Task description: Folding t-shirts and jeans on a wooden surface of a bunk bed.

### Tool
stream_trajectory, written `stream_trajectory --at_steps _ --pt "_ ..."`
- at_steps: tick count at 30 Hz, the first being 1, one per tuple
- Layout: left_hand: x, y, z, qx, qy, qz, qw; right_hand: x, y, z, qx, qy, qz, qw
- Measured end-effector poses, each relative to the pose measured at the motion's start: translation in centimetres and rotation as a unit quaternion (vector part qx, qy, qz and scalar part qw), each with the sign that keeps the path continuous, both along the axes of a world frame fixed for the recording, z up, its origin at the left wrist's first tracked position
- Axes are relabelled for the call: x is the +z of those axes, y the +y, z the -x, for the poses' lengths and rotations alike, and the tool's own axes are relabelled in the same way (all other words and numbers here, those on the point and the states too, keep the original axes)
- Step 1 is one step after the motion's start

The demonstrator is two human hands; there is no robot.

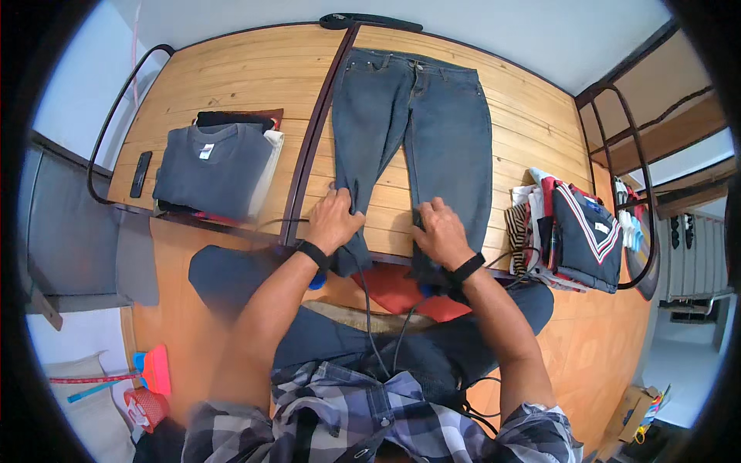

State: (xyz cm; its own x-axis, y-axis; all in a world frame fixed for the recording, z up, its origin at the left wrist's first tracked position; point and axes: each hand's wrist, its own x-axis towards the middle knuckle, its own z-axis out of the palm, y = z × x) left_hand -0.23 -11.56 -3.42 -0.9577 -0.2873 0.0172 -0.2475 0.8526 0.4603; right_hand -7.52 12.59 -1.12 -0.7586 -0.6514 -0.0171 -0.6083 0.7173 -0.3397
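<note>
A pair of dark blue jeans (446, 139) lies spread face up on the slatted wooden boards, waistband at the far side and legs towards me. My left hand (336, 217) grips the edge of the left leg near its lower end, thumb and fingers closed on the cloth. On the inner edge of the other leg rests my right hand (443, 231), its fingers curled over the denim; whether it pinches the cloth is not plain. Both hems hang past the near edge of the boards.
A stack of folded clothes (217, 168) topped by a grey shirt sits at the left, beside a black phone (140, 175). Another folded pile (584, 231) stands at the right near a metal rail (642, 150). Thin cables (367, 307) run between my arms.
</note>
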Motion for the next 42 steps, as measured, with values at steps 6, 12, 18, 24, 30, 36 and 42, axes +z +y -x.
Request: stream_trajectory --at_steps 6,12,18,24,30,36,42 --pt "-0.2 -1.4 -0.9 0.092 0.022 -0.376 0.922 -1.7 -4.3 -2.9 -0.033 -0.248 0.18 0.951" --pt "1.5 -1.4 -2.6 0.129 0.118 -0.803 0.57 -7.2 -7.8 -2.9 -0.149 -0.341 0.279 0.885" --pt "1.1 -2.2 -4.4 0.177 -0.023 -0.682 0.709 -3.5 -10.1 -4.3 -0.189 -0.511 0.316 0.777" --pt "-1.6 -2.0 -5.6 0.145 -0.018 -0.534 0.833 -3.9 -10.7 -5.2 -0.182 -0.481 0.407 0.755" --pt "2.3 -3.4 -6.3 0.182 0.038 -0.668 0.72 -1.8 -10.2 -4.2 -0.218 -0.518 0.405 0.721" --pt "3.5 -3.2 -4.7 0.118 0.093 -0.818 0.556 -7.9 -10.4 -2.3 -0.25 -0.283 0.279 0.883" --pt "2.2 -2.2 -4.7 0.155 0.006 -0.666 0.73 -4.0 -13.4 -3.9 -0.183 -0.107 0.113 0.971"
